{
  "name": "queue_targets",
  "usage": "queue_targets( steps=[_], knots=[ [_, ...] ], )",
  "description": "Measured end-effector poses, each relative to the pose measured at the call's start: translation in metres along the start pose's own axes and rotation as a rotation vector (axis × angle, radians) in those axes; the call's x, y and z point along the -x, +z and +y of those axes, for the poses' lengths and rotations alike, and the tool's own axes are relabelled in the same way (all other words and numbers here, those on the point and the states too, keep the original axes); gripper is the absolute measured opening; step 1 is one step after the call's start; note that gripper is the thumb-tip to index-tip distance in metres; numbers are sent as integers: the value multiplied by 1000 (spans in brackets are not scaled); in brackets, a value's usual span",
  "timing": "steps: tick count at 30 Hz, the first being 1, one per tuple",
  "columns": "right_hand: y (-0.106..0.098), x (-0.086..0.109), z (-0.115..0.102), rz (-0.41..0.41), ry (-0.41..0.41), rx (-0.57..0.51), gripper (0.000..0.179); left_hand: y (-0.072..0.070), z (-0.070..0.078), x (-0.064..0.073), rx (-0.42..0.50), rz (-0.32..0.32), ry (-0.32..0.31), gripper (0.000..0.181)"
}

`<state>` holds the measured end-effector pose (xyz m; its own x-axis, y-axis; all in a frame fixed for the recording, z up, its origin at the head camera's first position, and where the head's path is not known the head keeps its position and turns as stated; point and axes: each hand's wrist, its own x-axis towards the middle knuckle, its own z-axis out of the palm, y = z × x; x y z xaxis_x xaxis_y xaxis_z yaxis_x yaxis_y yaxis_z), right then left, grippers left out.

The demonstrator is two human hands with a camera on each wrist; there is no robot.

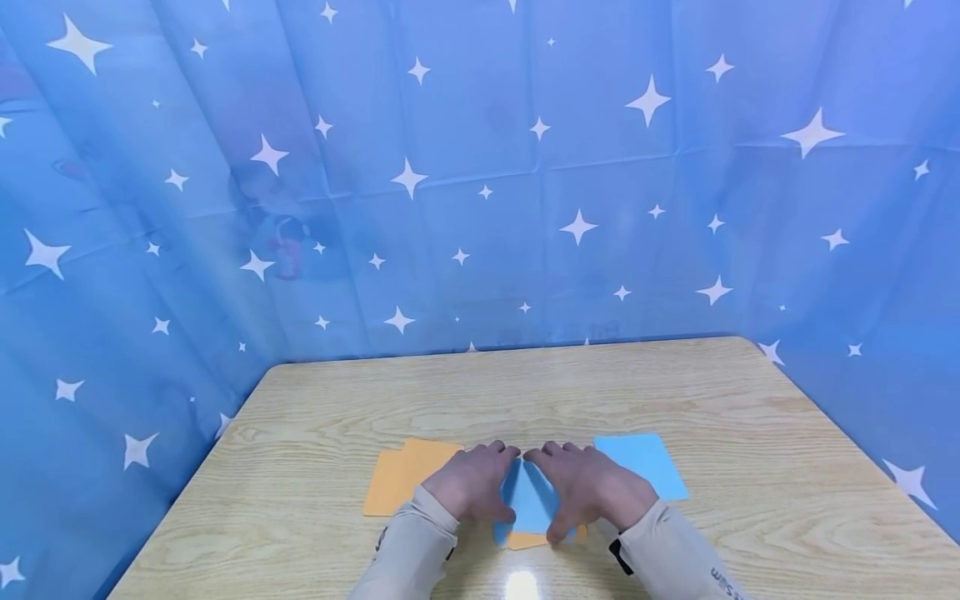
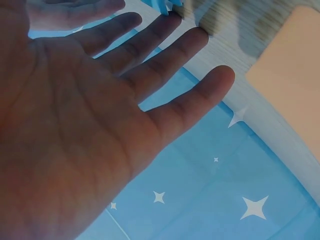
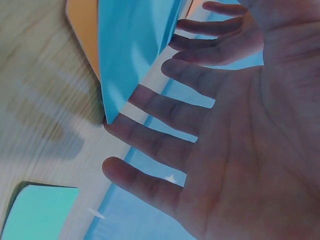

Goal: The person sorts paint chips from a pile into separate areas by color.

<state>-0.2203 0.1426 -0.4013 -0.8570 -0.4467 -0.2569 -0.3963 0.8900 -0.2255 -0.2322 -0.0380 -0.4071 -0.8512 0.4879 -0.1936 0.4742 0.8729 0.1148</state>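
Near the table's front, a light-blue paper sheet point(image 1: 534, 500) lies over an orange sheet point(image 1: 527, 542), with more blue at the sides. My left hand point(image 1: 476, 482) is at the left of this stack, my right hand point(image 1: 588, 485) at its right. Both have fingers near the far edge and thumbs toward the near edge. In the left wrist view, the fingers point(image 2: 165, 77) are extended, tips near a bit of blue paper point(image 2: 162, 4). From the right wrist, straight fingers point(image 3: 155, 142) touch the edge of the blue sheet point(image 3: 132, 45).
Overlapping orange sheets point(image 1: 388, 483) lie left of my left hand. Another blue sheet point(image 1: 647, 463) lies beyond my right forearm. The wooden table point(image 1: 315, 417) ends at a blue star-patterned curtain point(image 1: 480, 225) behind and at the sides.
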Motion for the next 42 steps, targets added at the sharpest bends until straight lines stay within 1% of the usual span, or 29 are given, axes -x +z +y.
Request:
queue_targets(
  steps=[6,14,17,21,26,29,31,37,42],
  knots=[
    [0,0,-3,-29,21,11,108,0,0,0,-3,9,-3,76],
    [0,0,-3,-24,13,31,103,0,1,1,4,5,2,77],
    [-1,1,-3,-31,10,26,103,0,2,1,27,-13,4,84],
    [-3,2,-1,-18,-13,9,102,-1,3,2,43,-35,6,99],
    [-4,3,1,16,-42,-13,99,-1,3,2,2,-11,24,108],
    [-4,3,3,22,-45,-28,96,-2,3,2,-23,-1,32,108],
    [-5,3,4,25,-50,-37,95,-2,3,2,-23,-3,34,108],
    [-8,5,7,55,-79,-58,99,-5,1,1,12,13,38,105],
    [-10,6,9,79,-101,-96,98,-7,-1,2,37,24,58,101]
  ],
)
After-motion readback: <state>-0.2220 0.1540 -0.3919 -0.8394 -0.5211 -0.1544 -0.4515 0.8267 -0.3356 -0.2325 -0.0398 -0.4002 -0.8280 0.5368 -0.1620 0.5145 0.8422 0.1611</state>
